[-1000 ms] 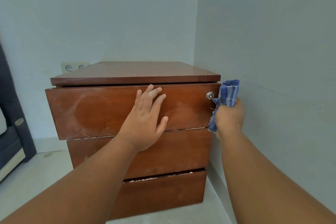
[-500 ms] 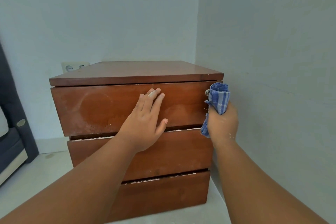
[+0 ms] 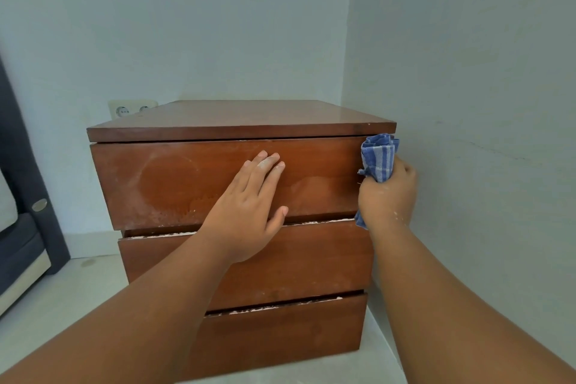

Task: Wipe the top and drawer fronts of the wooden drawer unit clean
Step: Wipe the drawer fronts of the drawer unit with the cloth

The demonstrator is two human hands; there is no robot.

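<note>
A brown wooden drawer unit (image 3: 174,184) with three drawer fronts stands in a room corner. Its top drawer front carries pale smudges and darker wiped patches. My left hand (image 3: 246,212) lies flat and open against the top drawer front, fingers spread and pointing up. My right hand (image 3: 388,196) is closed around a bunched blue checked cloth (image 3: 378,157), pressed to the right end of the top drawer, just under the unit's top edge. The cloth hides the drawer's lock. White crumbs line the gaps between the drawers.
A white wall (image 3: 467,103) runs close along the unit's right side. A double wall socket (image 3: 132,109) sits behind the unit's left rear corner. A dark sofa (image 3: 21,227) stands at the left. The floor (image 3: 62,305) is pale.
The top drawer, which stuck out, has been pushed in under my left hand. My right hand with the cloth has moved left from beside the unit onto the drawer's right end, covering the lock.
</note>
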